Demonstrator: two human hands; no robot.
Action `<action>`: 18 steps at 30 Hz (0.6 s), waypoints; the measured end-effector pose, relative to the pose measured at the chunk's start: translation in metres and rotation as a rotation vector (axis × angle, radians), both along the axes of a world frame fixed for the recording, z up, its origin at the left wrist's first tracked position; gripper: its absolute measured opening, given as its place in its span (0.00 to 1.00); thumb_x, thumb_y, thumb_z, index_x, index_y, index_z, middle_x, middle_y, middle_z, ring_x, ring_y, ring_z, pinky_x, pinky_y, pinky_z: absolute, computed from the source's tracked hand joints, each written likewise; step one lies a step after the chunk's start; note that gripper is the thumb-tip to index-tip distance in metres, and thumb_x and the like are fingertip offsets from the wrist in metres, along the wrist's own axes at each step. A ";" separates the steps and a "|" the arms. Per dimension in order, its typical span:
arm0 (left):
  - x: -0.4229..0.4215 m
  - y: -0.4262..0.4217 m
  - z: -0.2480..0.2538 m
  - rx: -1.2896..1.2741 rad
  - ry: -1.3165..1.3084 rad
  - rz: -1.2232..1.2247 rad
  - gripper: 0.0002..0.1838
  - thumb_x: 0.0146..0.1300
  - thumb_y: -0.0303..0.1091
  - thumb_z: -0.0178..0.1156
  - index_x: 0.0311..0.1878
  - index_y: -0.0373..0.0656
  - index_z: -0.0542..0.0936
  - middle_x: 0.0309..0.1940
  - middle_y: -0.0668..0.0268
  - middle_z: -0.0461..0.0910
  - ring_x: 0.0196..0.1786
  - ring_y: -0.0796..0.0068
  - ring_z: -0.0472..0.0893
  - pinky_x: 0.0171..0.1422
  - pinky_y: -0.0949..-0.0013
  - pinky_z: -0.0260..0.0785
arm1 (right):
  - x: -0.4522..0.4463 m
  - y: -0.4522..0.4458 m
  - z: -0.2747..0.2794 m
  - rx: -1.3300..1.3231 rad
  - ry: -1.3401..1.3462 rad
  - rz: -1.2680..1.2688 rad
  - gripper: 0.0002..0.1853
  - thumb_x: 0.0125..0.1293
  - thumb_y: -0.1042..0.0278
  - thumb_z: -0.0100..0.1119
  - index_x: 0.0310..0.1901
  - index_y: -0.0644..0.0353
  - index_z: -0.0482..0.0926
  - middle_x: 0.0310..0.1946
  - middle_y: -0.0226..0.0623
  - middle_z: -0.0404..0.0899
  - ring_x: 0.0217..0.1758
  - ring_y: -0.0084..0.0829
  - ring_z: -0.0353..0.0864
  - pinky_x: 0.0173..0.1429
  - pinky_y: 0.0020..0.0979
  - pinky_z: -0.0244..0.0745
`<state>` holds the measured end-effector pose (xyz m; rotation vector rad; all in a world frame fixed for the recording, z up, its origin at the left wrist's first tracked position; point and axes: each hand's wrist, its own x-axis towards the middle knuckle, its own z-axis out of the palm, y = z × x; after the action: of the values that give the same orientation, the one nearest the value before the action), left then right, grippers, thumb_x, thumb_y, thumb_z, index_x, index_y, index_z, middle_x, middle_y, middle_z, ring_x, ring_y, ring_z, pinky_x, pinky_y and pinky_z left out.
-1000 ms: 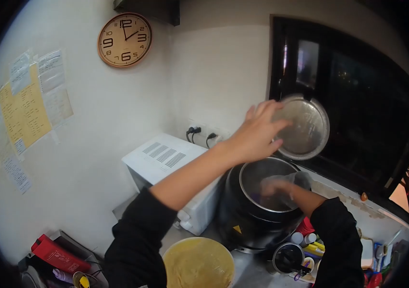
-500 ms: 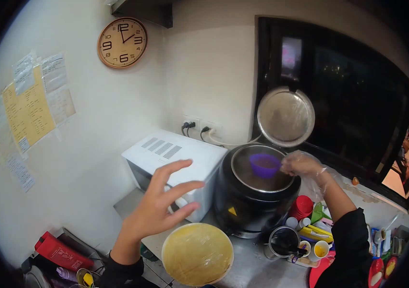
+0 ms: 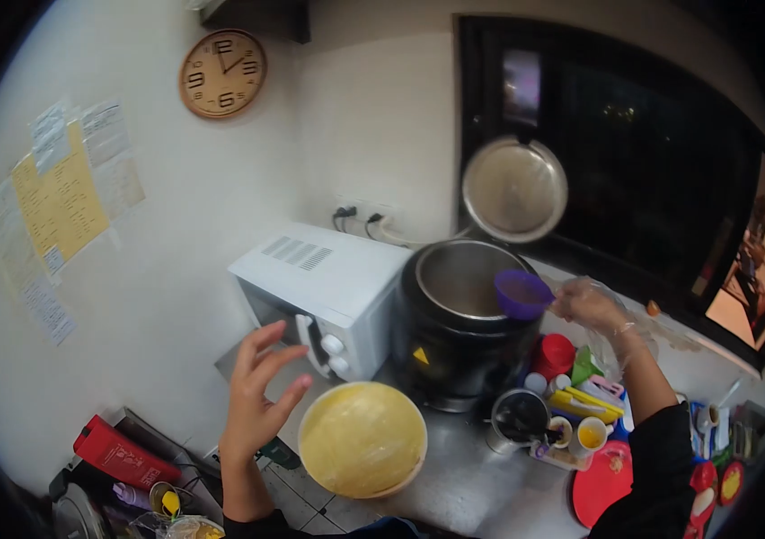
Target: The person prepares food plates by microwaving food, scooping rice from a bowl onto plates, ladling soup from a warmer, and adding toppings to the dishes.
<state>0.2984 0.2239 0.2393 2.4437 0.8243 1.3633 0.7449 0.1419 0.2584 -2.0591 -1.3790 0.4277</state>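
A purple scoop (image 3: 523, 295) is gripped in my right hand (image 3: 591, 305), which wears a clear plastic glove. The scoop hangs over the right rim of a black pot-like cooker (image 3: 463, 350), whose round metal lid (image 3: 515, 190) stands raised behind it. Bare and raised, my left hand (image 3: 261, 391) has its fingers spread and holds nothing. Just right of that hand is a round tub (image 3: 362, 440) of yellow contents under clear film.
Left of the cooker stands a white microwave (image 3: 319, 269). A metal container (image 3: 519, 418), a red cup (image 3: 555, 353), small cups (image 3: 591, 435) and a red plate (image 3: 601, 485) lie to the right. A clock (image 3: 223, 74) hangs on the wall.
The purple scoop has come up out of the cooker and moved right with my right hand. My left hand has come away from near the lid, down and left to beside the tub.
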 end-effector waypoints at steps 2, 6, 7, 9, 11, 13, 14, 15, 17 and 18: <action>0.013 -0.007 -0.004 -0.028 -0.023 -0.053 0.17 0.46 0.25 0.64 0.43 0.40 0.79 0.55 0.57 0.69 0.56 0.59 0.70 0.59 0.61 0.63 | 0.003 -0.017 -0.008 0.042 -0.041 -0.076 0.13 0.51 0.62 0.60 0.25 0.67 0.76 0.18 0.40 0.74 0.24 0.31 0.73 0.31 0.34 0.67; 0.043 -0.021 -0.017 -0.010 0.009 -0.062 0.15 0.50 0.25 0.61 0.44 0.39 0.78 0.56 0.57 0.68 0.56 0.60 0.71 0.60 0.62 0.62 | 0.011 -0.064 -0.016 0.040 -0.140 -0.094 0.17 0.55 0.56 0.55 0.33 0.65 0.79 0.33 0.55 0.77 0.39 0.47 0.76 0.45 0.41 0.68; 0.052 -0.023 -0.023 0.008 0.041 -0.091 0.15 0.51 0.25 0.60 0.45 0.39 0.78 0.56 0.58 0.68 0.56 0.61 0.70 0.60 0.62 0.62 | 0.012 -0.080 -0.016 0.018 -0.199 -0.125 0.20 0.52 0.57 0.61 0.39 0.68 0.79 0.31 0.42 0.79 0.37 0.30 0.77 0.44 0.33 0.70; 0.078 -0.030 -0.039 -0.101 -0.017 -0.178 0.13 0.53 0.25 0.59 0.44 0.37 0.77 0.57 0.57 0.68 0.57 0.59 0.70 0.61 0.62 0.60 | 0.017 -0.114 -0.016 0.043 -0.308 -0.180 0.19 0.55 0.55 0.58 0.37 0.66 0.79 0.33 0.45 0.78 0.40 0.35 0.78 0.47 0.35 0.69; 0.099 -0.037 -0.047 -0.117 0.031 -0.261 0.14 0.56 0.27 0.57 0.46 0.36 0.76 0.58 0.57 0.67 0.57 0.59 0.69 0.61 0.61 0.60 | 0.011 -0.154 0.006 -0.088 -0.335 -0.271 0.15 0.56 0.57 0.56 0.31 0.62 0.81 0.35 0.45 0.78 0.39 0.35 0.78 0.45 0.38 0.68; 0.123 -0.040 -0.062 -0.175 0.046 -0.375 0.14 0.57 0.28 0.56 0.47 0.37 0.76 0.58 0.57 0.66 0.57 0.60 0.69 0.61 0.61 0.60 | 0.018 -0.206 0.007 -0.100 -0.368 -0.342 0.14 0.56 0.57 0.56 0.29 0.61 0.81 0.35 0.45 0.78 0.39 0.34 0.78 0.44 0.38 0.68; 0.132 -0.041 -0.068 -0.206 0.052 -0.382 0.14 0.59 0.29 0.56 0.48 0.37 0.75 0.59 0.57 0.66 0.58 0.60 0.69 0.61 0.61 0.60 | 0.013 -0.226 0.013 -0.114 -0.304 -0.404 0.13 0.56 0.59 0.56 0.31 0.62 0.81 0.35 0.45 0.79 0.40 0.33 0.78 0.45 0.37 0.68; 0.141 -0.045 -0.072 -0.216 0.069 -0.414 0.14 0.60 0.30 0.55 0.48 0.37 0.75 0.59 0.57 0.65 0.58 0.60 0.69 0.61 0.60 0.60 | 0.010 -0.242 0.015 -0.115 -0.245 -0.453 0.13 0.56 0.61 0.55 0.33 0.63 0.81 0.35 0.44 0.80 0.41 0.32 0.78 0.45 0.36 0.69; 0.163 -0.056 -0.075 -0.225 0.095 -0.479 0.14 0.60 0.30 0.55 0.48 0.37 0.75 0.59 0.57 0.65 0.58 0.61 0.69 0.61 0.61 0.60 | 0.013 -0.297 0.007 0.036 -0.108 -0.540 0.12 0.54 0.61 0.56 0.31 0.63 0.80 0.32 0.43 0.80 0.37 0.33 0.79 0.42 0.36 0.70; 0.172 -0.060 -0.077 -0.236 0.113 -0.510 0.14 0.60 0.30 0.56 0.48 0.37 0.75 0.59 0.57 0.66 0.57 0.61 0.69 0.60 0.61 0.60 | 0.014 -0.320 0.005 0.063 -0.063 -0.612 0.12 0.54 0.61 0.56 0.31 0.62 0.80 0.30 0.41 0.80 0.34 0.32 0.79 0.40 0.35 0.71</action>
<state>0.4707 0.1643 0.1625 2.3341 0.3182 0.8953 0.7587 -0.1783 0.2632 -2.3173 -0.7169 0.0540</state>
